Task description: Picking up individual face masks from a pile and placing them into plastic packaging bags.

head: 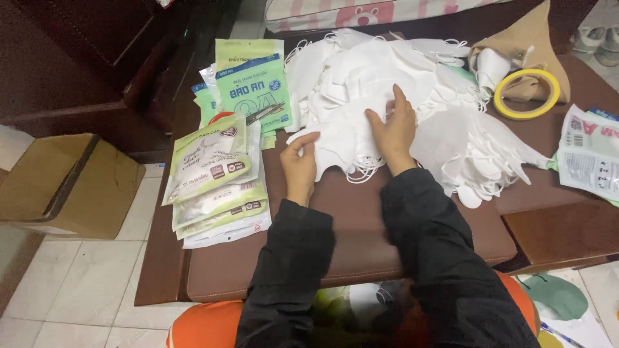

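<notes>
At the far left, an open brown cardboard box (68, 183) is seen on the pale tiled floor (97, 290), well apart from the dark brown wooden bench (161, 270), whose left edge runs beside it. On the bench a brown leather-like pad (354, 225) is laid, and a bare strip of it is left open in front of the sleeves. Along the pad's left side a stack of flat green-and-white plastic mask packets (216, 177) is fanned out, with further green packets (251, 87) stood behind them. The left hand (300, 161) is rested just beside that stack, its fingers bent and pinched on the lower left edge of a white fabric face mask (335, 145). The right hand (392, 132) is laid flat and spread on the same mask, pressing it down without closing round it. Behind and to the right, a large loose heap of white face masks (438, 109) is spread almost to the pad's right edge. Beyond it a roll of yellow adhesive tape (527, 94) is set near a tan paper bag (532, 45), and a white printed packet (588, 154) lies at the right border.
</notes>
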